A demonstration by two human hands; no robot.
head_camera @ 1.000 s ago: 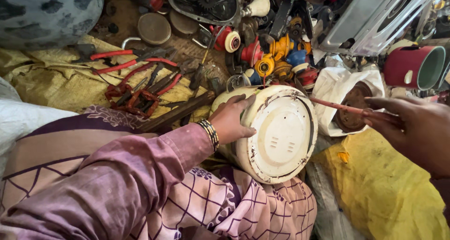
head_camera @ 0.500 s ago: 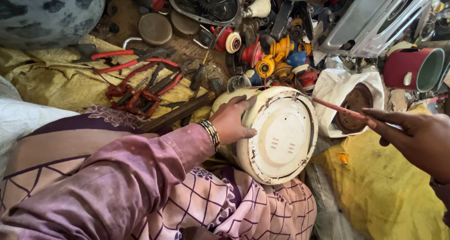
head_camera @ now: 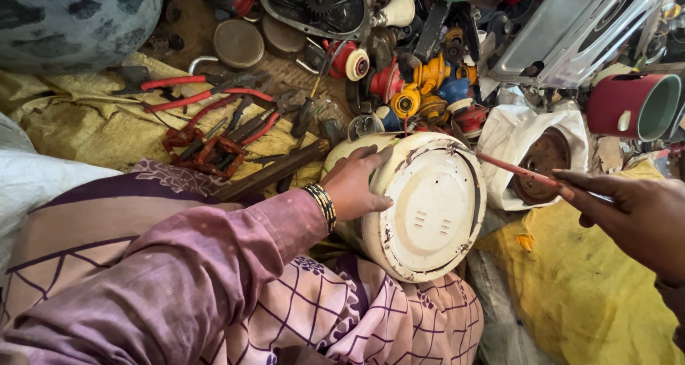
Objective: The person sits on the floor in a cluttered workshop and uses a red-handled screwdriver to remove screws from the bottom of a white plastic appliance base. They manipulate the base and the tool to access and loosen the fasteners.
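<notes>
Left hand [head_camera: 357, 186]: placed flat against the side wall of a round cream-coloured metal appliance body [head_camera: 428, 206], fingers spread and curled over its upper edge, grip closed on the casing. Beaded bangles [head_camera: 322, 205] at the wrist, mauve sleeve [head_camera: 178, 272] above.

Appliance body: tipped on its side across the lap on purple patterned cloth [head_camera: 371, 322], circular base plate turned toward the camera, small vent slots near the centre, chipped paint and rust along the rim.

Right hand [head_camera: 635, 211]: at the right edge of the view, grip closed on a thin red-handled screwdriver [head_camera: 521, 171]. Shaft angled up and left, tip at the upper right rim of the base plate; actual contact with the rim not discernible.

Just behind the screwdriver: rusty round disc [head_camera: 544, 158] lying inside a white plastic bag [head_camera: 503, 133]. Beneath the right hand: yellow cloth [head_camera: 571, 293].

Upper right: dark red cylindrical housing with a pale green inside [head_camera: 631, 107], lying on its side.

Left of the appliance, on a yellowish sack [head_camera: 78, 129] on the floor: red-handled pliers and cutters [head_camera: 207, 115] in a loose heap, well apart from both hands.

Above the appliance: cluster of small yellow, blue and red motor parts [head_camera: 428, 87].
</notes>
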